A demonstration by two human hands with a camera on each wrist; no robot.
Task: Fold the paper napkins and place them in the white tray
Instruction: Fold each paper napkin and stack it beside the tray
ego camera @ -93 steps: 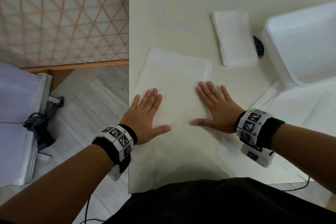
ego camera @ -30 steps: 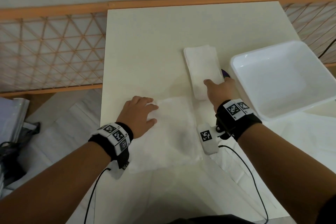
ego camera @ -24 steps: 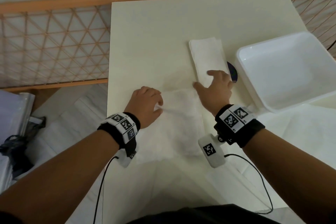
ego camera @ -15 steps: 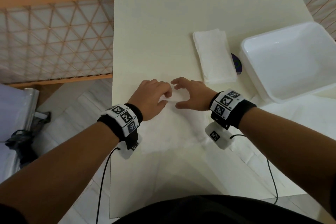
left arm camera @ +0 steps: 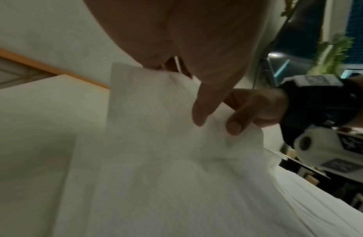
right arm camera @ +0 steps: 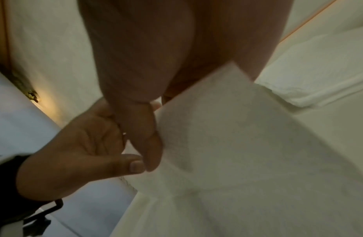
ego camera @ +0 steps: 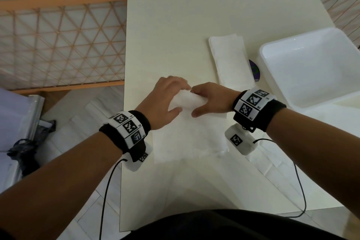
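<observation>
**Both hands lift the far edge of the open napkin**

At the middle of the head view, the left hand [ego camera: 162, 101] and the right hand [ego camera: 211, 99] meet over the far edge of a white paper napkin [ego camera: 187, 134] that lies spread on the cream worktop [ego camera: 167, 35]. Each hand pinches that edge between thumb and curled fingers; the edge is raised off the worktop and curls toward the lower part of the frame, while the rest of the sheet lies flat. In the left wrist view the left thumb presses on the lifted paper [left arm camera: 156, 102], with the right hand [left arm camera: 255, 109] just beside it gripping the same edge.

Above and right of the hands, a folded napkin [ego camera: 230, 60] lies on the worktop. The white tray [ego camera: 319, 68] sits at the right edge of the frame, near the folded napkin but not touching it. A small dark round thing [ego camera: 255, 73] shows between them, partly hidden under the tray's rim. More white paper [ego camera: 311, 132] lies below the tray.
</observation>
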